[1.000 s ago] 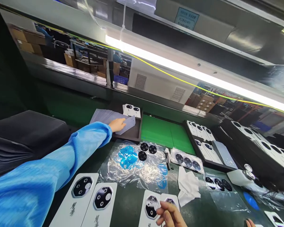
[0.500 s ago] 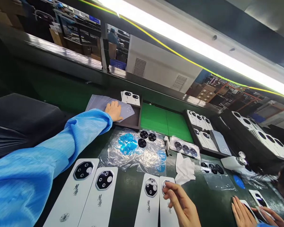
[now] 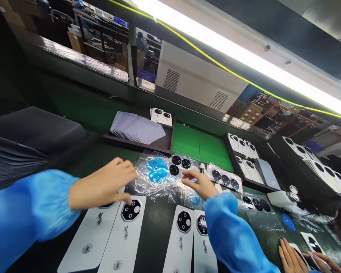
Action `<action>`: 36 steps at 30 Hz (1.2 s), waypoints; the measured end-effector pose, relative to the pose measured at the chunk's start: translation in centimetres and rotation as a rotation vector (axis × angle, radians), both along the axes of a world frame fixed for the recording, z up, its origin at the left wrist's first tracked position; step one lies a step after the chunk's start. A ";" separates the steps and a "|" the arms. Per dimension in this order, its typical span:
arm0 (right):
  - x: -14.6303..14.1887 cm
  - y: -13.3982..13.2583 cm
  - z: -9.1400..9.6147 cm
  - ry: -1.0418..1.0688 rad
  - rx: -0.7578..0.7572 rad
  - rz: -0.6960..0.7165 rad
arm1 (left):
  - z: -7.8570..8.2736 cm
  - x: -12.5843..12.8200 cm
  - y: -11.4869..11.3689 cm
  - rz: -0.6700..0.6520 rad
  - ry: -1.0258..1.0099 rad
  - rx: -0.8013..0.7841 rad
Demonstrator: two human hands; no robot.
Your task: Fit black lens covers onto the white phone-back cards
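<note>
My left hand (image 3: 104, 185), somewhat blurred, hovers with its thumb apart from the fingers over the upper ends of two white phone back panels (image 3: 122, 235), and holds nothing I can see. Each panel bears a black octagonal camera plate, partly hidden on the left one. Reaching over a clear plastic bag (image 3: 150, 189), my right hand (image 3: 200, 182) has its fingers apart and looks bare. Near its fingertips lie black camera plates (image 3: 174, 169) and crumpled blue film pieces (image 3: 157, 170). Two more white panels (image 3: 178, 240) lie below, one partly covered by my right sleeve.
A dark tray (image 3: 167, 138) at the back holds fanned grey panels (image 3: 138, 127). Right of it is a green mat (image 3: 199, 144), then a tray of white panels (image 3: 246, 163). Bagged camera plates (image 3: 225, 178) and a white bottle (image 3: 281, 198) stand nearby. A co-worker's hands (image 3: 291, 256) work at lower right.
My left hand has left the grey panels in the back tray and come down toward the front panels. My right hand has moved up from the front right panel to the black camera plates.
</note>
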State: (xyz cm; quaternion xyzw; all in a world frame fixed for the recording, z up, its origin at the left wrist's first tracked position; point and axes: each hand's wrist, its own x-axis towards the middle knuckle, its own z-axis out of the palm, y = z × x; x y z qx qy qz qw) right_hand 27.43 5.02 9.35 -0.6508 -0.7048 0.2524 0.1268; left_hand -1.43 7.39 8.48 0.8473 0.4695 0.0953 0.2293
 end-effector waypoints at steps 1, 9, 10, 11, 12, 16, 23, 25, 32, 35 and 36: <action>-0.3 1.5 -0.8 -0.040 -0.013 0.028 | -0.6 -0.5 -1.4 -0.082 0.021 -0.033; -1.4 7.6 -4.6 -0.306 -0.018 0.113 | -5.7 -0.2 -5.1 0.024 -0.027 -0.072; -1.5 7.8 -4.7 -0.325 -0.018 0.108 | -5.8 0.0 -5.1 0.025 -0.026 -0.073; -1.5 7.9 -4.8 -0.340 -0.020 0.103 | -5.8 0.2 -5.0 0.021 -0.021 -0.076; -1.6 8.0 -4.9 -0.353 -0.021 0.099 | -5.8 0.3 -4.8 0.012 -0.013 -0.080; -1.8 8.0 -5.1 -0.387 -0.006 0.090 | -5.3 0.5 -4.1 -0.026 0.028 -0.113; -1.7 7.0 -5.6 -0.391 0.077 0.118 | -4.4 0.8 -4.7 -0.024 -0.048 -0.181; -1.7 6.5 -5.7 -0.387 0.100 0.141 | -4.2 0.7 -5.2 -0.019 -0.121 -0.286; -1.6 5.5 -5.6 -0.345 0.188 0.223 | -5.0 0.6 -6.2 0.032 -0.406 -0.578; -2.2 5.7 -5.5 -0.315 0.199 0.223 | -6.6 0.5 -6.6 0.079 -0.542 -0.690; -2.3 5.6 -5.3 -0.307 0.201 0.214 | -7.3 0.5 -6.9 0.090 -0.598 -0.681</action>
